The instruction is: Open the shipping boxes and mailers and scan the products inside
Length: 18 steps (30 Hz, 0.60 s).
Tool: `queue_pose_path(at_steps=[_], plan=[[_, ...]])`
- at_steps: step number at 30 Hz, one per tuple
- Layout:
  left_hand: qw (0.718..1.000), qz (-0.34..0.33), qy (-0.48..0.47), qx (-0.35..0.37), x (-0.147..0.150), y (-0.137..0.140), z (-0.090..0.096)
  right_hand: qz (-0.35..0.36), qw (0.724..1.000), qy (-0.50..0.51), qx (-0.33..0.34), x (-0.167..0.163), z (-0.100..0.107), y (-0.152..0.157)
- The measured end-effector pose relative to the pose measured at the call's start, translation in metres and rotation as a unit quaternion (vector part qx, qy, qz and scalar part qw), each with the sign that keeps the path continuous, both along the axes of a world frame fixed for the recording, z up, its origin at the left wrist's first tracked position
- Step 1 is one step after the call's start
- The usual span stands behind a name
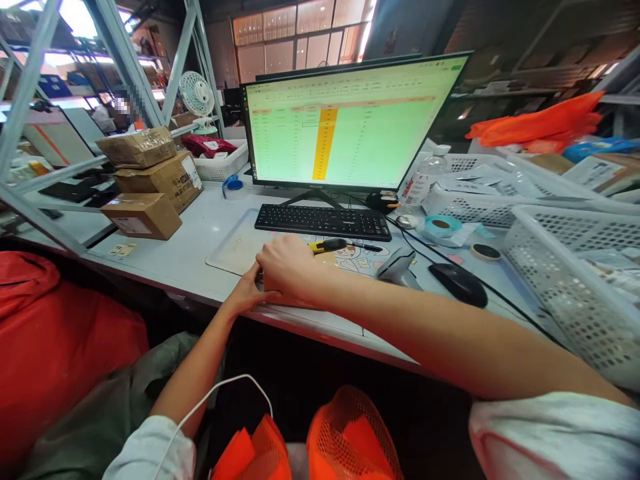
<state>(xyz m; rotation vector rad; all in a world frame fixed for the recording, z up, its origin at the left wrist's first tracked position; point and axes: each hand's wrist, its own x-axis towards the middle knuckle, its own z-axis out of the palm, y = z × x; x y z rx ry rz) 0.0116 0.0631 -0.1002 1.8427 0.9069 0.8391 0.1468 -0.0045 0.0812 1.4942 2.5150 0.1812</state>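
My right hand [286, 261] is closed in a fist over the front of the desk mat [227, 250]; whatever its fingers hold is hidden. Pressed up against it from the left, my left hand [246, 291] has its thumb and fingers curled, and I cannot make out what lies between them. A flat brown edge [295, 305] shows beneath my right wrist, its kind unclear. Just beyond the right forearm lie a yellow and black utility knife [327, 245] and a black pen [367, 247]. A grey handheld scanner [397, 268] rests farther right.
Behind the mat are a black keyboard [323, 221] and a monitor [350, 133] showing a spreadsheet. Cardboard boxes [143, 217] are stacked at left. A mouse [457, 283], tape rolls [443, 227] and white baskets [575, 293] occupy the right. Someone in red [65, 373] is beside me at left.
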Motion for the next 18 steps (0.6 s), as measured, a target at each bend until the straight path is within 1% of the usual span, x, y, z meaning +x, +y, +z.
queue_pose_path(at_steps=[4,7,10,14,16,18], plan=[[1.0,0.009,0.003,0.007,-0.001,0.001,-0.004,-0.038,0.999,-0.004,-0.014,-0.001,-0.007,-0.004],[1.0,0.004,-0.01,0.015,-0.001,0.001,-0.005,-0.071,0.997,-0.008,-0.011,0.016,-0.014,-0.005],[0.999,-0.009,-0.027,0.016,-0.001,-0.001,-0.005,-0.136,0.991,-0.009,-0.006,0.049,-0.019,-0.013],[0.999,-0.02,-0.038,0.029,-0.001,0.0,-0.006,-0.209,0.978,0.005,0.008,0.102,-0.026,-0.029],[0.999,-0.016,-0.03,0.033,-0.002,0.002,-0.009,-0.243,0.97,0.007,0.008,0.126,-0.034,-0.032],[0.999,-0.006,-0.022,0.045,-0.003,0.003,-0.012,-0.277,0.961,0.019,0.009,0.145,-0.049,-0.03]])
